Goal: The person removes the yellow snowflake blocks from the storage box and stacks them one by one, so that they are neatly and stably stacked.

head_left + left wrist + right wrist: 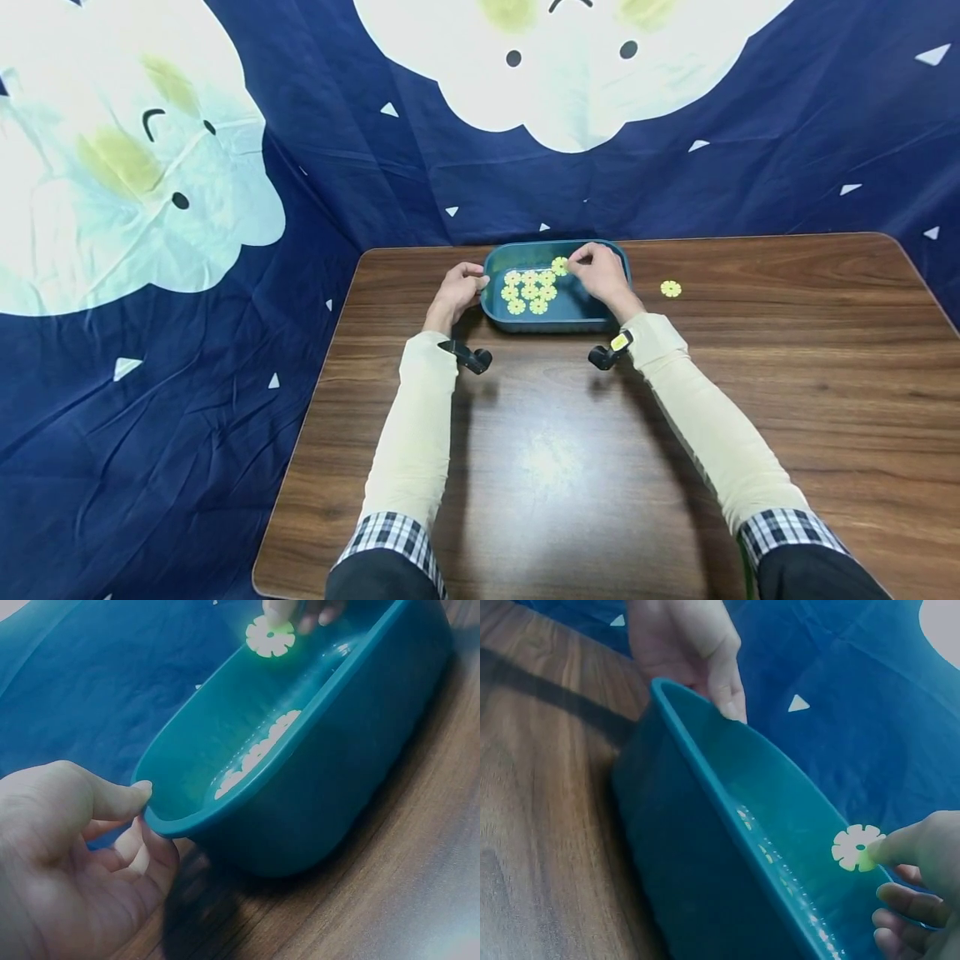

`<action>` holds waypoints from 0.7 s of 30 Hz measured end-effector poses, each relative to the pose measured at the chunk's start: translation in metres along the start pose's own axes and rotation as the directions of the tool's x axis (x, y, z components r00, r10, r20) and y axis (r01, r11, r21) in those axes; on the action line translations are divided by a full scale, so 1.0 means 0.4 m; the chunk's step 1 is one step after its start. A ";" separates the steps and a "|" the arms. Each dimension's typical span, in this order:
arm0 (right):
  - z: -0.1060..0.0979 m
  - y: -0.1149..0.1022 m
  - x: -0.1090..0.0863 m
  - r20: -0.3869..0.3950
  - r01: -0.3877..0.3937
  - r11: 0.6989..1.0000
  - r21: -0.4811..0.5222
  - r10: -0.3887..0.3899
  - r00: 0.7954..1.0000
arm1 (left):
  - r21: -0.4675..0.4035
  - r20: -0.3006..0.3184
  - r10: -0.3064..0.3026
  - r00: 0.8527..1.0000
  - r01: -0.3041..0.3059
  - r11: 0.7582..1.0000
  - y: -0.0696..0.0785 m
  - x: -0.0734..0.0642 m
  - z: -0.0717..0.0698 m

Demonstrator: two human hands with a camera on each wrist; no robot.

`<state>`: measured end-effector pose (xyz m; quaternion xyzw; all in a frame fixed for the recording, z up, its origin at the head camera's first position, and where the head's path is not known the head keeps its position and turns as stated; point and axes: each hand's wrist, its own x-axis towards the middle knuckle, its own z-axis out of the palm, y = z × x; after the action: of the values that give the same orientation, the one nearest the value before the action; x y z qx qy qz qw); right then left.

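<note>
A teal plastic basket (pixel 555 323) with rounded corners stands near the table's back edge. Several yellow flower-shaped discs (pixel 529 292), notched around the rim, lie on its floor toward the left. My left hand (pixel 457 293) pinches the basket's left end, thumb over the rim and fingers beneath it outside, as the left wrist view shows. Over the basket, my right hand (pixel 600 273) pinches one yellow flower disc (pixel 855 847) between thumb and fingertips, above the others. The right wrist view shows this disc's face with a small hole at its centre.
One more yellow flower disc (pixel 671 288) lies on the wooden table (pixel 787 375) to the right of the basket. Behind and to the left hangs a dark blue cloth (pixel 322 125) with white cloud faces. Dark cameras (pixel 474 360) are strapped to both wrists.
</note>
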<state>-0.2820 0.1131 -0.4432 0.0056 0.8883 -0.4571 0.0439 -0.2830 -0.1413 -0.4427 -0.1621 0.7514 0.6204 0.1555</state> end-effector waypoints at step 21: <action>-0.077 0.011 -0.033 -0.158 0.072 0.992 0.103 -0.055 0.986 | 0.012 -0.003 0.005 1.000 -0.005 1.000 0.000 -0.002 0.002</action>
<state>-0.2710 0.1409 -0.4279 0.0151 0.8625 -0.5042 -0.0404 -0.2823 -0.1405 -0.4423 -0.1601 0.7557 0.6162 0.1536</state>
